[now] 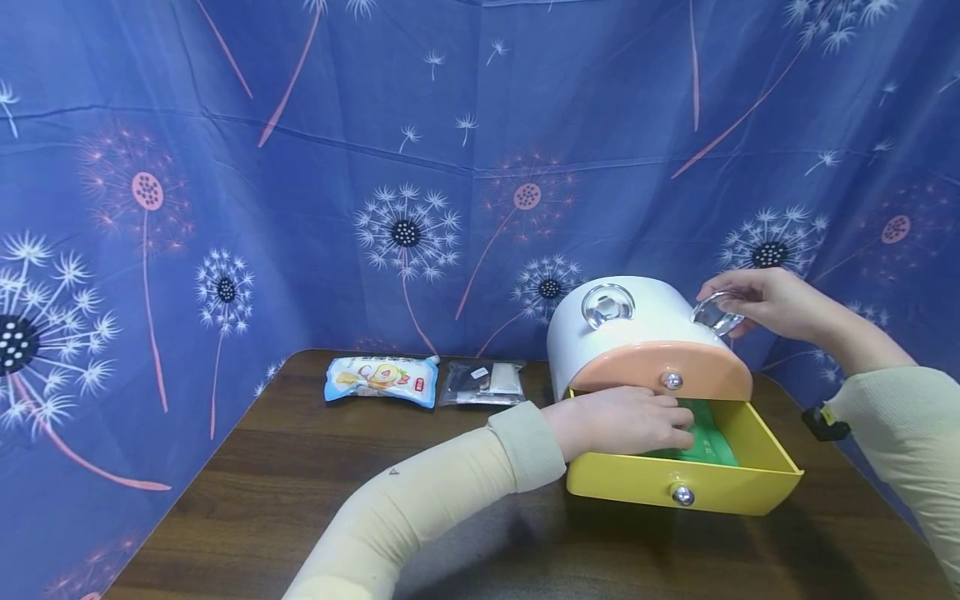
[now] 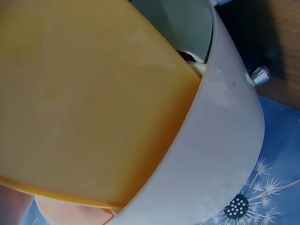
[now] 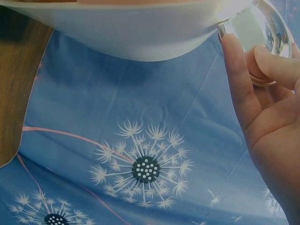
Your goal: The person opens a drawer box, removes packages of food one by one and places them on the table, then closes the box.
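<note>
A white rounded drawer box stands at the table's right, with a peach upper drawer that is shut. Its yellow lower drawer is pulled out and holds a green packet. My left hand reaches over the drawer's left side, fingers bent down at the packet; I cannot tell if they grip it. In the left wrist view, the yellow drawer's side fills much of the frame. With thumb and fingers my right hand holds the round silver disc at the box's upper right.
A second silver disc sits on the box's upper left. Left of the box lie a blue-and-white snack packet and a clear plastic packet on the brown wooden table. A blue dandelion-print cloth hangs close behind.
</note>
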### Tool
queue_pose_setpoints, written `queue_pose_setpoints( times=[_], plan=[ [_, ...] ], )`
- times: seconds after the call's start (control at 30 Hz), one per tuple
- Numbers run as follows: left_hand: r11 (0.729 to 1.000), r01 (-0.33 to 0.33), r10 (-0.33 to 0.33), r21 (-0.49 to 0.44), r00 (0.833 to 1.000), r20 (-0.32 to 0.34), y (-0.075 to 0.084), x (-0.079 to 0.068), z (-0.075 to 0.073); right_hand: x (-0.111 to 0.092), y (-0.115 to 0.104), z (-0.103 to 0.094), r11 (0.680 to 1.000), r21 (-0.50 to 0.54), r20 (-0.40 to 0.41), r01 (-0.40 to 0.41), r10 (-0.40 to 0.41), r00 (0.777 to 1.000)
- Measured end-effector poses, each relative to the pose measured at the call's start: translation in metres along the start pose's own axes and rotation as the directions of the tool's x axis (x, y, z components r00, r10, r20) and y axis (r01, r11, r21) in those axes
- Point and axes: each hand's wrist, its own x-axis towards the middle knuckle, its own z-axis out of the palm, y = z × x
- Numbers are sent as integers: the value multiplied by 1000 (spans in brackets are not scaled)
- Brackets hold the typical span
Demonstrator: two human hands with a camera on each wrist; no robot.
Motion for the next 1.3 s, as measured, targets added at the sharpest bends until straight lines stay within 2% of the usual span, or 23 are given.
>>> queue_pose_setpoints(
  times=[0.17, 0.4, 0.83, 1.07, 1.2, 1.3],
  plan=[
    [1000, -10, 9, 21, 999, 38, 1, 4, 2, 1, 0, 1, 1000, 1, 1, -4, 4, 1000],
    [998, -29, 26, 59, 999, 44, 2, 7, 3, 0, 0, 0, 1000, -5, 6, -4, 4, 1000],
    [995, -14, 1, 97, 991, 133, 4, 14, 5, 0, 0, 1, 1000, -6, 5, -16, 16, 1000],
    [989, -13, -9, 146, 989, 149, 5, 15, 6, 0, 0, 2, 1000, -6, 6, -16, 16, 1000],
    [990, -8, -22, 138, 977, 213, 5, 17, 6, 0, 0, 1, 1000, -6, 7, -15, 15, 1000],
    [996, 8, -31, 84, 961, 273, 6, 20, 6, 0, 0, 1, 1000, 0, 8, -17, 17, 1000]
  ],
)
